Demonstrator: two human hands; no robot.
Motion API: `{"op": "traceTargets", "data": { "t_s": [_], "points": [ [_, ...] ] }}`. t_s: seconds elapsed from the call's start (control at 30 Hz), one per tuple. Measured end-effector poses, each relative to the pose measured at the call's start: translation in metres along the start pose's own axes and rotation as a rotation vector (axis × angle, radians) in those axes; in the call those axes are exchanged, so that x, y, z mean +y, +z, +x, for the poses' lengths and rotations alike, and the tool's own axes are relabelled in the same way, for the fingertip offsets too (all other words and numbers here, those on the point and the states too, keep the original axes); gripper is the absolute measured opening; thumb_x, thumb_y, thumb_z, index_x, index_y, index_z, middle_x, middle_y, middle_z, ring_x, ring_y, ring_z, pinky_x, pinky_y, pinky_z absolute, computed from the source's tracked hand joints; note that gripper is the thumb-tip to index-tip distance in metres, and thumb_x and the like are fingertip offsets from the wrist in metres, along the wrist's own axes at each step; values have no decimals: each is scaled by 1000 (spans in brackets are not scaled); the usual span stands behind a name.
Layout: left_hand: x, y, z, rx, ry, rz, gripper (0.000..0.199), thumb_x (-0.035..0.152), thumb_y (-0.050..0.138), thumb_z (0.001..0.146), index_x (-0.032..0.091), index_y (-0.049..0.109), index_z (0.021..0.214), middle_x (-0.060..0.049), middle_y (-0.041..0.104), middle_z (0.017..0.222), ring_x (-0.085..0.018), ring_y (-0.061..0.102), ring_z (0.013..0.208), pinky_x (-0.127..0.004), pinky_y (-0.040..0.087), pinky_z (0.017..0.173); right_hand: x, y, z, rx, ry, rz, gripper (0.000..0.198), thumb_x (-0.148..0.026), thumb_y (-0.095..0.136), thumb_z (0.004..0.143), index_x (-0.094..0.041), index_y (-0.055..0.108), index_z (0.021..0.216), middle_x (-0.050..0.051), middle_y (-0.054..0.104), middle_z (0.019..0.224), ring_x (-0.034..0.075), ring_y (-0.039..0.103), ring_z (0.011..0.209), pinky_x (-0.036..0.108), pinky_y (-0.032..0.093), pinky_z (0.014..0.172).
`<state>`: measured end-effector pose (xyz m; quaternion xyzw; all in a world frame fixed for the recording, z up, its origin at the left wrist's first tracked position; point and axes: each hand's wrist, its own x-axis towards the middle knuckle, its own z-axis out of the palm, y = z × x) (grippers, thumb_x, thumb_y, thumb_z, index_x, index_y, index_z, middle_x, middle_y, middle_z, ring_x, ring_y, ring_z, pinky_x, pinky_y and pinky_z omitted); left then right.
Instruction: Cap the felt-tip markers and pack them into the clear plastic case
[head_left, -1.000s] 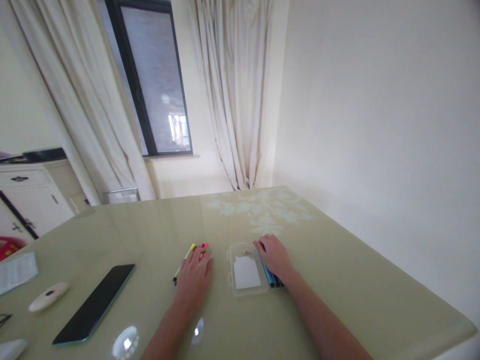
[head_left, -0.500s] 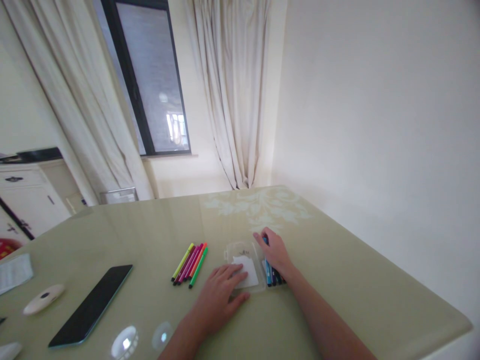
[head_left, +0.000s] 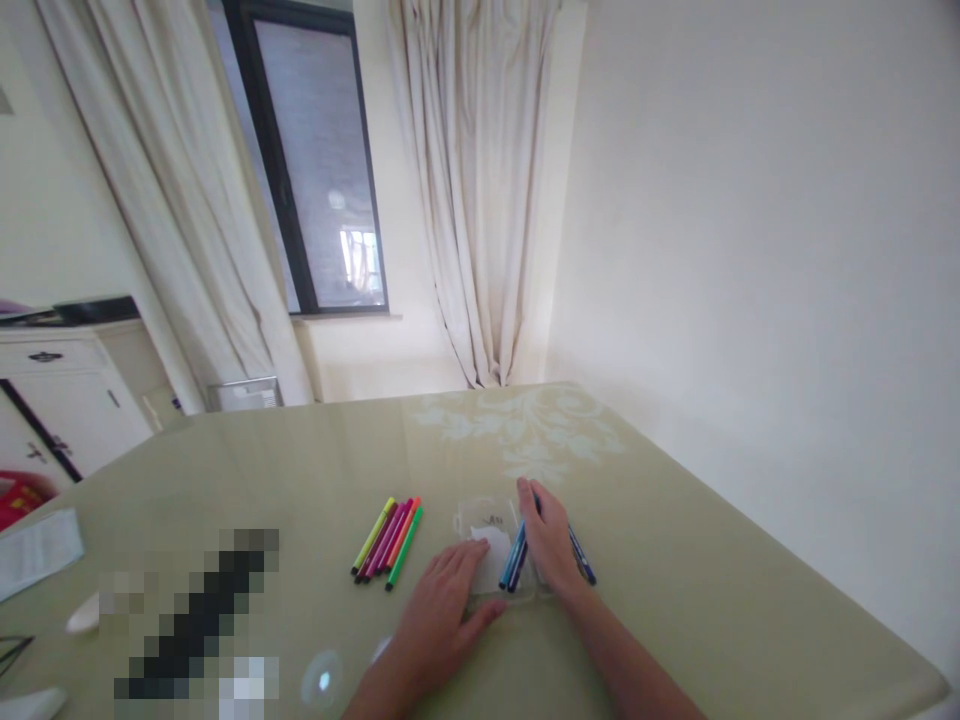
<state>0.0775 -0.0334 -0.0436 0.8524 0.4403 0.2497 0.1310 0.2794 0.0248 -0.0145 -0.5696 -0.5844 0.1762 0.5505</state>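
Observation:
A clear plastic case with a white paper in its left half lies open on the table. My left hand rests on that half with its fingers stretched out, touching the case's left edge area. Over the case, my right hand is closed around blue markers, whose dark ends point toward me. Another dark blue marker sticks out on the right side of that hand; whether it is gripped too is hidden. The case's right half is mostly covered by my right hand.
Left of my hands several coloured markers, yellow, purple, orange and green, lie side by side. A dark flat object, blurred by pixelation, is farther left. A folded pale cloth or paper lies at the table's left edge. A wall borders the right side.
My right hand has drawn blue markers out of the case's right half, shifting them left over the middle. My left hand stays on the case. The view has shifted slightly.

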Motion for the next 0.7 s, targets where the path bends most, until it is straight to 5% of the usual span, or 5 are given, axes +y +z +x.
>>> {"op": "traceTargets", "data": {
  "t_s": [0.23,0.37,0.47,0.57,0.7],
  "points": [
    [-9,18,5,203,-19,106,37,39,42,106,23,58,135,-10,73,119,-26,68,109,-43,54,97,-13,26,-29,-436,106,266,48,-68,46,96,-24,52,78,-6,54,52,15,55,45,26,42,47],
    [-26,26,6,313,-48,262,40,34,34,107,23,59,136,-9,74,110,-26,69,99,-41,54,90,-5,8,-14,-266,56,168,48,-62,34,102,-23,60,91,3,68,74,19,65,62,30,49,59],
    [-40,22,3,386,-139,372,42,30,34,106,24,57,140,-9,74,111,-26,68,101,-41,53,91,15,-16,3,-54,-35,-238,43,-53,34,102,-24,61,87,9,70,86,25,66,82,36,48,75],
    [-47,13,0,417,-239,493,42,25,35,103,25,62,135,-10,74,110,-27,67,103,-44,52,93,32,-29,12,-92,-94,-534,41,-44,33,103,-25,58,77,10,69,85,28,63,89,39,45,82],
    [-46,3,-2,346,-288,555,38,22,39,99,17,70,120,-14,74,110,-31,67,102,-49,53,89,38,-21,10,-218,-89,-665,43,-39,31,104,-24,56,72,11,67,84,29,63,86,40,44,81]
  ]
}}
